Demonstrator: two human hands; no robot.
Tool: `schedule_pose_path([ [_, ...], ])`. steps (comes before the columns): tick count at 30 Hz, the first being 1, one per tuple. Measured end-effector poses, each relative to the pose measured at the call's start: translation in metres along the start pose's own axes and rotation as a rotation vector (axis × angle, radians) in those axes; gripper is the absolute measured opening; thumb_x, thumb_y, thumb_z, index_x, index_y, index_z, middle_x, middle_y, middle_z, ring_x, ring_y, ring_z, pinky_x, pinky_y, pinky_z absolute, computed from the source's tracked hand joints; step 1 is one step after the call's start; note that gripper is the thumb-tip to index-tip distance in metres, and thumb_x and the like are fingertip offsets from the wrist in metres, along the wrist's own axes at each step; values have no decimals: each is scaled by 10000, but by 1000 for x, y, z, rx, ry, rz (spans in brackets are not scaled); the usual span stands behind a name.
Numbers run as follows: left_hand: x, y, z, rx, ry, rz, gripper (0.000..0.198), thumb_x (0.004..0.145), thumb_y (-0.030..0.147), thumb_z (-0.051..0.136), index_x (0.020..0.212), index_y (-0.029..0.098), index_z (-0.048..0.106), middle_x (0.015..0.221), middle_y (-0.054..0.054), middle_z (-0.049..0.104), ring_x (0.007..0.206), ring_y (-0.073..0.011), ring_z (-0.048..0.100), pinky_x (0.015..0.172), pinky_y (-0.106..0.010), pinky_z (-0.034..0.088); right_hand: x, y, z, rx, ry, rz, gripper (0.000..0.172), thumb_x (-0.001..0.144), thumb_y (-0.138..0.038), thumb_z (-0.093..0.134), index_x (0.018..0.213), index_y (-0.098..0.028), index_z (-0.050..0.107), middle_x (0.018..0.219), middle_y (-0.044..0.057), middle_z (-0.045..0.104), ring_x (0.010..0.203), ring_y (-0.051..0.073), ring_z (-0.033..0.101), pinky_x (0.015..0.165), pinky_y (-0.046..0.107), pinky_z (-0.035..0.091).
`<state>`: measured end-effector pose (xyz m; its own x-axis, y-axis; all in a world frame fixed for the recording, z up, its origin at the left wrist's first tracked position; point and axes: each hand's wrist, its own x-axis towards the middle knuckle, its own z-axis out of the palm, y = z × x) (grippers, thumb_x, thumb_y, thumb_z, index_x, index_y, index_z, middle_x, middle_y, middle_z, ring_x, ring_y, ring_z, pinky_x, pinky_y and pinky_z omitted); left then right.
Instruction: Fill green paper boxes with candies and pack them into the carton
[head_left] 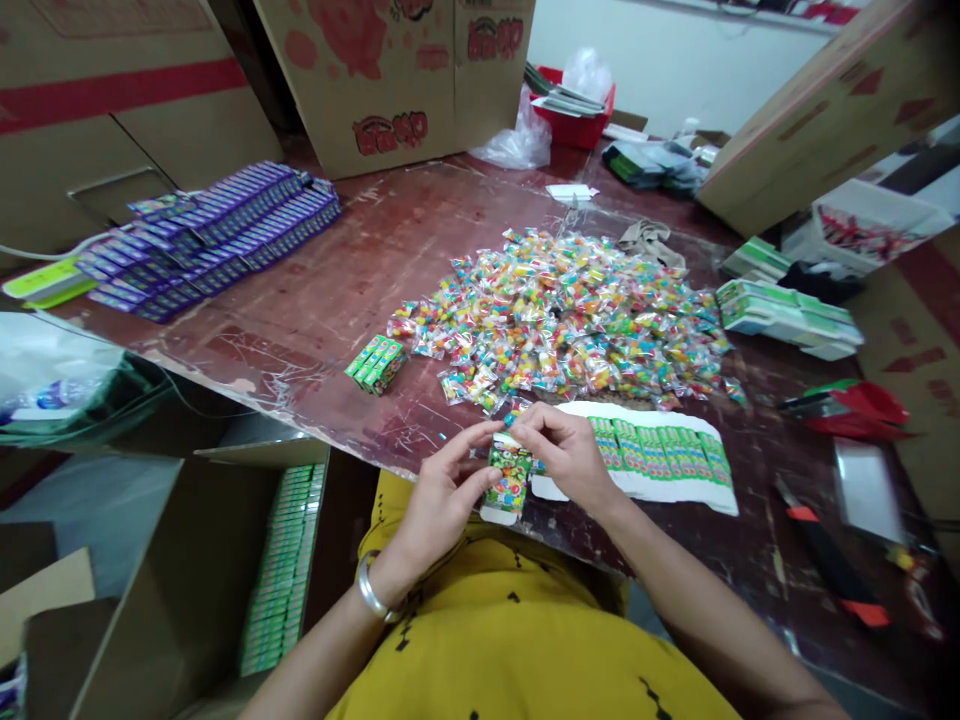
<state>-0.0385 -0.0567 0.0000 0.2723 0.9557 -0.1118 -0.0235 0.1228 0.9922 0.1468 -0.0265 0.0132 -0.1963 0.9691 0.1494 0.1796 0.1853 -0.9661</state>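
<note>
My left hand (441, 490) is closed around a small green printed candy box (508, 478), held upright at the table's front edge with its lower flap sticking out. At the box's top, my right hand (562, 450) pinches a small candy packet (511, 419); a bit of blue shows, and the fingers cover most of it. Just beyond both hands spreads a big heap of clear candy packets (570, 310). Beside my right wrist, a row of flat green cartons (660, 450) lies on a white sheet. A few filled green boxes (376, 362) stand together left of the heap.
Purple boxes (210, 235) are stacked at the back left. An open carton (172, 560) holding rows of green boxes stands below the table edge. More flat green cartons (791, 318) and a box cutter (832, 560) lie on the right. Large cardboard boxes (397, 80) border the back.
</note>
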Motion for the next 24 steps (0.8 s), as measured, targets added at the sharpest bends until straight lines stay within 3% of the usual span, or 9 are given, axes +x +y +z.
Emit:
schedule_pose_path([
  [5, -1, -8, 1, -69, 5, -3, 309, 856, 204, 634, 1163, 209, 614, 1160, -70, 639, 1013, -196, 628, 868, -286, 511, -15, 8, 4, -179, -56, -151, 81, 887, -256, 619, 846, -197, 657, 888, 37, 662, 857, 149, 614, 765, 278, 482],
  [8, 0, -12, -3, -134, 38, -53, 292, 811, 225, 692, 1087, 194, 602, 1048, -50, 659, 923, -171, 642, 807, -266, 524, -10, 16, -4, -244, -117, -89, 110, 913, -304, 582, 918, -214, 646, 946, 40, 667, 873, 153, 626, 707, 258, 491],
  [13, 3, -13, -26, -160, 281, -91, 337, 717, 273, 783, 879, 180, 502, 822, 11, 614, 726, -122, 618, 619, -201, 518, 19, 29, -18, -831, 5, 69, 204, 884, -347, 616, 1029, -204, 604, 974, 58, 665, 784, 182, 633, 677, 293, 470],
  [16, 5, -14, -41, -174, 396, -44, 396, 713, 289, 781, 985, 187, 511, 889, 6, 600, 667, -99, 603, 548, -188, 517, 32, 39, -15, -1039, -47, 115, 321, 808, -341, 708, 1071, -192, 600, 1030, 90, 663, 826, 227, 648, 687, 318, 471],
  [18, 5, -14, -47, -195, 410, -49, 502, 713, 303, 773, 1122, 201, 499, 951, -8, 597, 635, -103, 617, 530, -222, 544, 37, 45, -12, -1014, -68, 117, 317, 791, -297, 722, 1067, -190, 608, 1029, 89, 665, 842, 224, 653, 701, 314, 477],
  [20, 4, -14, -51, -193, 387, -88, 589, 718, 312, 764, 1222, 208, 477, 999, -26, 602, 651, -127, 653, 587, -280, 582, 40, 48, -10, -880, -62, 97, 203, 812, -245, 689, 1000, -193, 630, 964, 60, 677, 797, 183, 652, 707, 292, 481],
  [22, 2, -14, -52, -171, 349, -137, 595, 741, 325, 742, 1261, 202, 480, 1018, -39, 616, 687, -150, 677, 667, -318, 592, 41, 46, -10, -678, -33, 72, 80, 839, -228, 649, 911, -195, 645, 851, 21, 681, 725, 143, 640, 689, 264, 483],
  [24, 1, -16, -53, -135, 301, -160, 531, 770, 337, 716, 1238, 184, 518, 1032, -49, 633, 754, -168, 682, 730, -323, 580, 40, 37, -12, -471, 43, 48, 66, 853, -254, 632, 870, -191, 646, 777, 4, 672, 681, 125, 628, 656, 246, 489],
])
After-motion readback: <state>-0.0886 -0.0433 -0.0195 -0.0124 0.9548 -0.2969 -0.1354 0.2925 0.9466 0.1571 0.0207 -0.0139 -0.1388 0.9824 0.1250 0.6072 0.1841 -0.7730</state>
